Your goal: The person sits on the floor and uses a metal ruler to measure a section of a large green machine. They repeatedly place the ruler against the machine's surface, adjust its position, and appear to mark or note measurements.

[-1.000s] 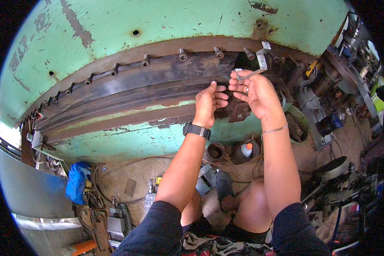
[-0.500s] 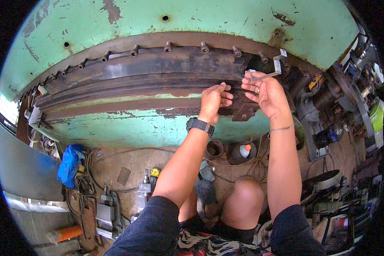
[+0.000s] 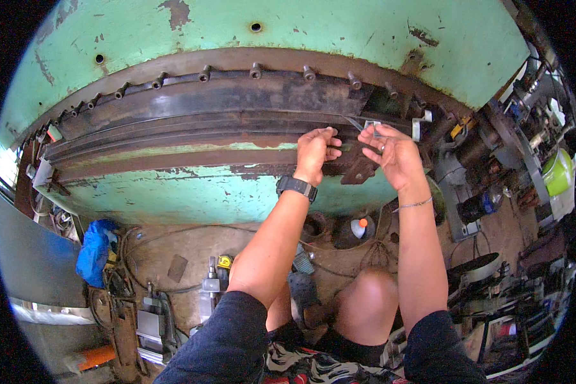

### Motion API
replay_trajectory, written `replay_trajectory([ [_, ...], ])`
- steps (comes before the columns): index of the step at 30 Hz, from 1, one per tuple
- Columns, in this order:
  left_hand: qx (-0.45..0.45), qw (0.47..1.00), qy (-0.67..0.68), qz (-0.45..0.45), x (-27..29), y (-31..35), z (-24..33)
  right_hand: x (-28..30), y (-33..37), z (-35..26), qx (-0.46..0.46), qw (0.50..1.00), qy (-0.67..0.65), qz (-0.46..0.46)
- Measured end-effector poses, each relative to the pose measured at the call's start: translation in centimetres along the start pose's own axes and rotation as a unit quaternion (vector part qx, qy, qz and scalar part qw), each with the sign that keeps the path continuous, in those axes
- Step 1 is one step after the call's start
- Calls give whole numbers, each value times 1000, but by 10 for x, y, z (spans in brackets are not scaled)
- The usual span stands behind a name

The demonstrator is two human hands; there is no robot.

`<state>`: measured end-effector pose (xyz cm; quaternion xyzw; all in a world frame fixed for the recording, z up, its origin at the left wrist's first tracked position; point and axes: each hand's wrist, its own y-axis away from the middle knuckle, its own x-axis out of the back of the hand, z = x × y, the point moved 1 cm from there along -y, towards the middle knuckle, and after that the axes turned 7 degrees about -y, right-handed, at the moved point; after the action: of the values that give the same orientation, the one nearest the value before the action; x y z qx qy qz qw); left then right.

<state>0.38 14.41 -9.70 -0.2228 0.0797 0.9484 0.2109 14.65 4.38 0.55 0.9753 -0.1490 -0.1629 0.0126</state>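
Note:
My right hand (image 3: 393,153) holds a bent metal strip (image 3: 421,125) between its fingertips and thumb. The strip is thin, silvery and folded in steps; part of it lies hidden behind the fingers. To its left, my left hand (image 3: 312,155) has its fingers curled in and the thumb pressed near the index finger. What they pinch, if anything, does not show. Both hands are at the long dark steel rail (image 3: 205,136) of a green machine (image 3: 339,29). Above the rail runs a dark steel blade (image 3: 237,96) under a row of bolts (image 3: 256,70).
A blue bag (image 3: 95,253), a yellow tape measure (image 3: 224,262) and metal clamps (image 3: 150,329) are on the left. Below the machine stands a bottle with an orange cap (image 3: 359,228). Cables cross the floor. Machine parts and a green container (image 3: 558,173) crowd the right.
My right hand has turned and come slightly lower with the bent metal strip, whose raised end now sits lower, close to the rail. My left hand stays nearly in place, fingers still curled.

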Motion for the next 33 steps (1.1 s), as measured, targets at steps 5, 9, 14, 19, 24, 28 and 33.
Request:
replay_trajectory([
  [5,-10,1000,-15,3,-2,-1,-3,18,-7,-12,20,1000,6,8],
  [9,-1,1000,-22,-6,-6,0,1,36,-11,-16,37,999,-30,14],
  [14,0,998,-42,-44,-18,-4,-6,62,-3,-29,56,992,-107,-33],
  [19,39,991,-42,-118,-27,-2,-18,81,13,-29,-55,965,-211,-146],
  [24,105,952,178,-224,-43,6,-21,97,41,10,-66,917,-341,-195],
  [28,69,950,233,-199,-46,16,-19,95,46,26,-19,895,-382,-229],
  [33,45,878,364,-309,-67,27,11,94,43,45,54,891,-384,-234],
])
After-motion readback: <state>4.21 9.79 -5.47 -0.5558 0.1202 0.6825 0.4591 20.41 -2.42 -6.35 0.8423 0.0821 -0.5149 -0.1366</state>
